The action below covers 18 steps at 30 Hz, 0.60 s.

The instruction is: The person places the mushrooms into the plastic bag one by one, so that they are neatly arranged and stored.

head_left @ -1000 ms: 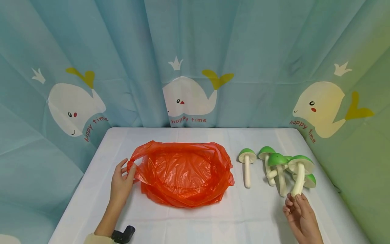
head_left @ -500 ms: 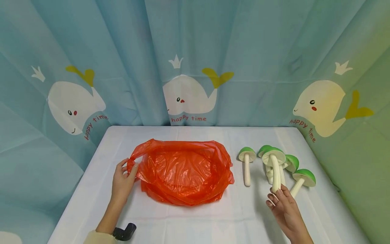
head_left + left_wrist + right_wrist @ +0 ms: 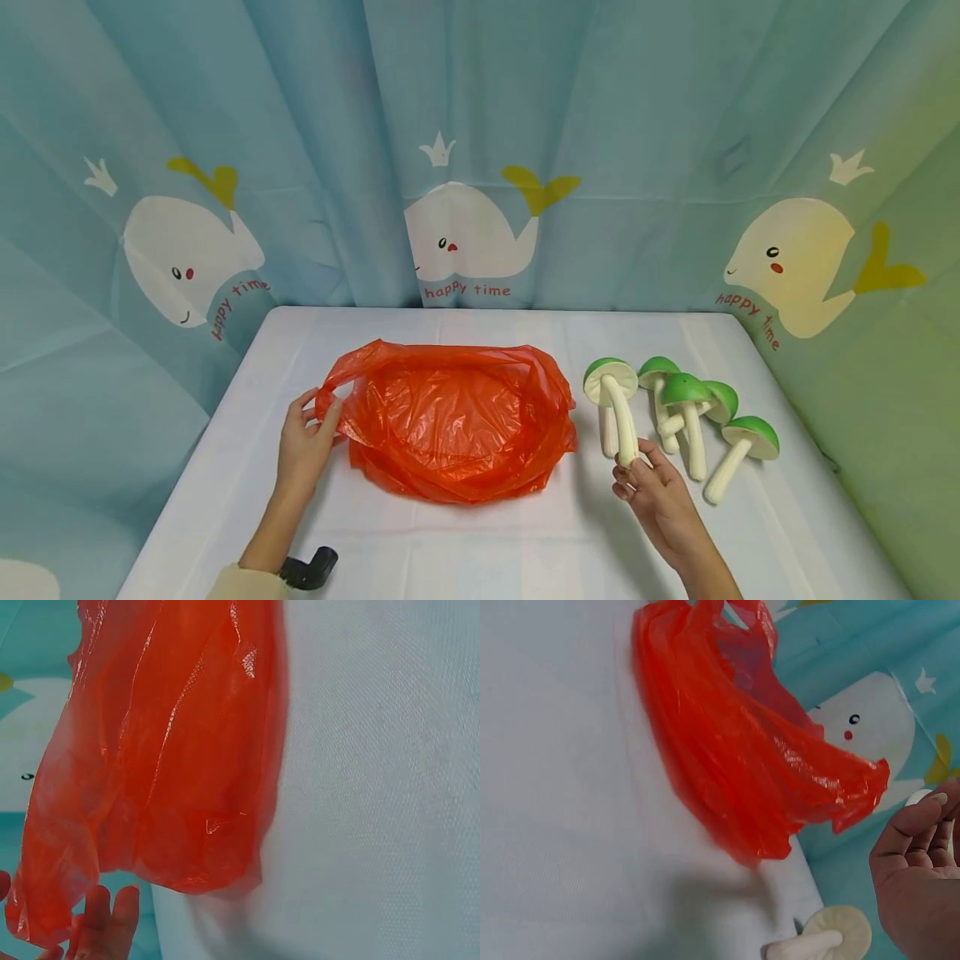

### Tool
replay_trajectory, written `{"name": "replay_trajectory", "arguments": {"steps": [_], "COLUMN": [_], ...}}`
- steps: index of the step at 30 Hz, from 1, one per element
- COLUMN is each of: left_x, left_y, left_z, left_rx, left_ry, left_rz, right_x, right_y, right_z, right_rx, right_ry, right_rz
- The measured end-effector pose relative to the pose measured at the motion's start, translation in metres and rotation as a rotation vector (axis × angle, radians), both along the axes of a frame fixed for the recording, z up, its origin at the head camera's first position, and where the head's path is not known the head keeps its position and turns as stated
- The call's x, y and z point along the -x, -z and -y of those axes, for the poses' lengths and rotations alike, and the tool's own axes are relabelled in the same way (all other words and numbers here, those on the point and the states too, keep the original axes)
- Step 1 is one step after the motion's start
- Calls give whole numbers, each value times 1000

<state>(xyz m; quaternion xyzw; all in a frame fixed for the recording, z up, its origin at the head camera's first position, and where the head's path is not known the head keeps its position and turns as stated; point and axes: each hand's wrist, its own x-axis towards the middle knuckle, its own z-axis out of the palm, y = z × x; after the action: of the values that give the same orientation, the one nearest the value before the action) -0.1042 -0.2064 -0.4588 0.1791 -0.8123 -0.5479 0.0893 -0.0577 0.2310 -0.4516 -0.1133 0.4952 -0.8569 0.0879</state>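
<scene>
A red plastic bag (image 3: 457,417) lies spread with its mouth open on the table. At its left side my left hand (image 3: 302,450) pinches the handle; in the left wrist view, fingers (image 3: 124,907) show beside the hanging plastic. My right hand (image 3: 663,504) holds a green-capped mushroom (image 3: 619,408) by the end of its white stem, cap up and tilted away, right of the bag. Behind it, a lying mushroom (image 3: 608,437) is mostly covered. In the right wrist view the right hand (image 3: 922,877) hides most of the held mushroom.
Several more mushrooms (image 3: 694,433) lie at the right, some overlapping, with one mushroom (image 3: 731,471) apart nearest the right edge. The white-covered table (image 3: 480,558) meets a blue whale-print curtain (image 3: 637,208) at the back and sides. A black angled piece (image 3: 311,571) sits at the left wrist.
My right hand has moved left with the mushroom, from the group at the right to near the bag's right side. The left hand keeps its hold on the bag handle.
</scene>
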Motion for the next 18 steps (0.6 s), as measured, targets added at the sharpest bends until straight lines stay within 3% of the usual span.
{"name": "replay_trajectory", "arguments": {"steps": [7, 14, 18], "left_x": [0, 0, 0], "left_y": [-9, -5, -2], "left_z": [-1, -2, -4], "left_rx": [-29, -35, -27], "left_ry": [-3, -3, 3], "left_rz": [46, 49, 53], "right_x": [0, 4, 7], "right_y": [-5, -8, -12], "right_z": [11, 29, 43], "right_rx": [-59, -28, -74], "right_ry": [44, -23, -40], "right_rz": [-18, -51, -46]}}
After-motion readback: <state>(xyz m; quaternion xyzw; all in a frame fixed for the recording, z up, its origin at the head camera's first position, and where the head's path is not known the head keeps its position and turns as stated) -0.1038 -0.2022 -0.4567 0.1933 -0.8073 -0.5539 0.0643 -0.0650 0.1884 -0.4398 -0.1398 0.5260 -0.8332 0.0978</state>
